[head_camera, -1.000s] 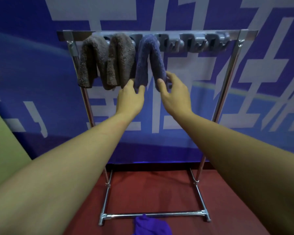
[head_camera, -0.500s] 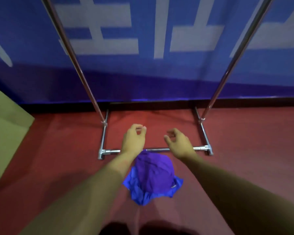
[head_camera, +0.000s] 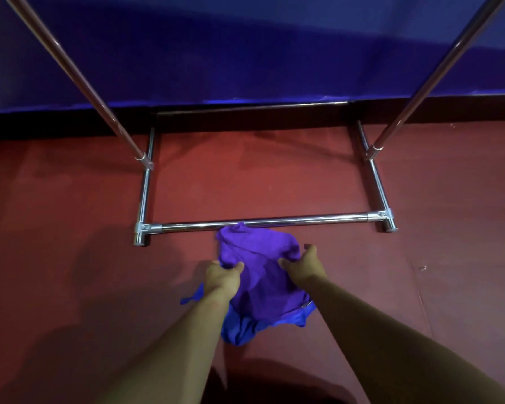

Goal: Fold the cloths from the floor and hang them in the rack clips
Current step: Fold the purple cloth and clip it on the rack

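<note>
Head view, from left to right: the left hand (head_camera: 222, 277) grips the near-left edge of the purple cloth (head_camera: 260, 266), its fingers curled under the fabric and thumb on top; the right hand (head_camera: 302, 265) pinches the near-right edge in the same way, so both hands are clamped on it and neither is clearly nearer. The cloth lies crumpled on the red floor (head_camera: 70, 228), stretching forward from the fingers, its far tip touching the rack's front base bar (head_camera: 274, 221). It partly covers a blue cloth (head_camera: 239, 328) that shows towards the person. Lifting should take the purple cloth up and towards the person, probably without snagging the blue one. The rack's two uprights (head_camera: 438, 74) rise out of frame; the clips are not visible. A blue wall (head_camera: 245, 53) stands behind.
</note>
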Demonstrator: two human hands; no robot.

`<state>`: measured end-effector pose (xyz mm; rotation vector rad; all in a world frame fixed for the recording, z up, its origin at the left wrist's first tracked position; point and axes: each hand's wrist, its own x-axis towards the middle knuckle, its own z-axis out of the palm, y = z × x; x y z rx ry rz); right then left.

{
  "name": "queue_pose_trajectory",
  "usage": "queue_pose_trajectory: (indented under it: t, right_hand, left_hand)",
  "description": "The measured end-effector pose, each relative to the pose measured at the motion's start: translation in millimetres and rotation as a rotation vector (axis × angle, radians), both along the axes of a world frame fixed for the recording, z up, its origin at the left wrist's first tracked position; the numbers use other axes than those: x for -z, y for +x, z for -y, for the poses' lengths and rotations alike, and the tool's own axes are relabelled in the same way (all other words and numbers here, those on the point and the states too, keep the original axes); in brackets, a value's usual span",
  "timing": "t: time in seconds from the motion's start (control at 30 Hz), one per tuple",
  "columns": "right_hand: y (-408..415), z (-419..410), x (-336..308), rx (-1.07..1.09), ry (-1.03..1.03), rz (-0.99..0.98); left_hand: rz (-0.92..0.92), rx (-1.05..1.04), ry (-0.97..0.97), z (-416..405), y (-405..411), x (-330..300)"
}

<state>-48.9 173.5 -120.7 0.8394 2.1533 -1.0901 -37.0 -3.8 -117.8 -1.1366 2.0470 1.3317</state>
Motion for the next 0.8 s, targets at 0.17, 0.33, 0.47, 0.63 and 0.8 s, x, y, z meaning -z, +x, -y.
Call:
queue_pose_trajectory:
  t: [0.17,0.33,0.47,0.63,0.8]
  right_hand:
    - [3.1,0.9,9.1,-0.153,0.047,0.025]
    - [0.0,-2.5,-15.9,-0.217,0.151,-0.167]
    - [-6.5,-8.5,-58.2,-0.033,-0.121,-0.262]
    - [-10.4,0.0,-146.5,-0.066,-0.153,-0.333]
    - [0.1,4.5,-249.0,-0.135,-0.251,-0.439]
  left_hand:
    - [-0.022,0.103,-0.026,-13.8,1.5,5.5]
    - [-0.102,-0.127,0.193,-23.5,-5.7,-29.9]
    - [-0.109,-0.247,0.437,-10.4,-8.5,-19.4]
    - [-0.195,-0.184,0.425,-12.7,-2.8,-129.7]
    - [-0.317,-0.016,0.482,1.7,14.5,-222.2]
